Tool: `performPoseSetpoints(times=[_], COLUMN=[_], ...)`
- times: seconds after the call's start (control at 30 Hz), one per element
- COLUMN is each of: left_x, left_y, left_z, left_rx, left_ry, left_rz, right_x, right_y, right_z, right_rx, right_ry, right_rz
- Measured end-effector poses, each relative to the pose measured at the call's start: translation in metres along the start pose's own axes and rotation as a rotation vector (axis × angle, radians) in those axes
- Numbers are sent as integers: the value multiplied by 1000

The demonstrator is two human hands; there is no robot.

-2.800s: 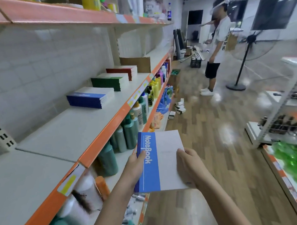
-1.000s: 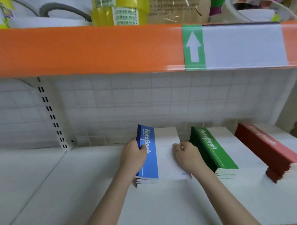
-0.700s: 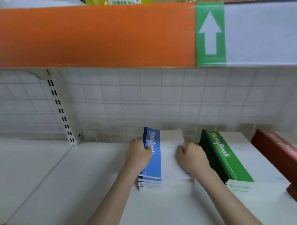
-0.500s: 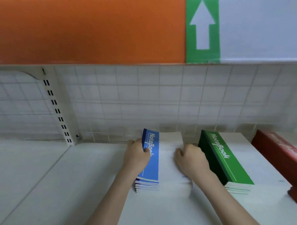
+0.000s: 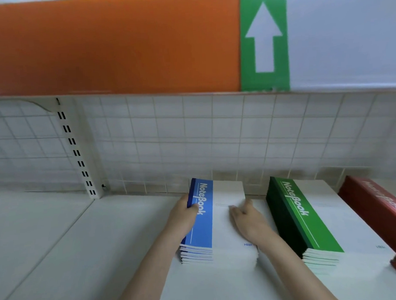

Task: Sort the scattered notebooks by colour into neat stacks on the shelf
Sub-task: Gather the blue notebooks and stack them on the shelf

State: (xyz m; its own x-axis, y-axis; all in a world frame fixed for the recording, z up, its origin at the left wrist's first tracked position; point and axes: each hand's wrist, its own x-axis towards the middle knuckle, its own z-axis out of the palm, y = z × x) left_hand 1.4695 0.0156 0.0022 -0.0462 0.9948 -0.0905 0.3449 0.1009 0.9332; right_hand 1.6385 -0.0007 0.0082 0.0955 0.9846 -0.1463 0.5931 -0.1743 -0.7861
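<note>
At the left of the frame the white shelf (image 5: 60, 235) lay bare beside a slotted upright (image 5: 75, 153). Just left of centre, the left hand (image 5: 184, 216) gripped the spine edge of the blue stack (image 5: 201, 226), thumb curled over its top cover. The right hand (image 5: 247, 220) lay on that stack's white cover, fingers loosely bent and pressing down. Right of it stood the green stack (image 5: 302, 218), then the red stack (image 5: 381, 210) at the frame's right edge. A green arrow label (image 5: 263, 38) sat upper right.
</note>
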Motion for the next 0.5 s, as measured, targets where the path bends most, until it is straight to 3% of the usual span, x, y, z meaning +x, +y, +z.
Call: performPoseSetpoints(times=[0.13, 0.5], left_x=[5, 3], left_y=[0, 2], left_z=[2, -2], left_rx=[-45, -242], left_ry=[-34, -102], left_rz=[-42, -151], right_x=[3, 4], right_y=[0, 1], right_z=[0, 1], right_rx=[173, 235], right_ry=[-7, -1], right_rz=[15, 25])
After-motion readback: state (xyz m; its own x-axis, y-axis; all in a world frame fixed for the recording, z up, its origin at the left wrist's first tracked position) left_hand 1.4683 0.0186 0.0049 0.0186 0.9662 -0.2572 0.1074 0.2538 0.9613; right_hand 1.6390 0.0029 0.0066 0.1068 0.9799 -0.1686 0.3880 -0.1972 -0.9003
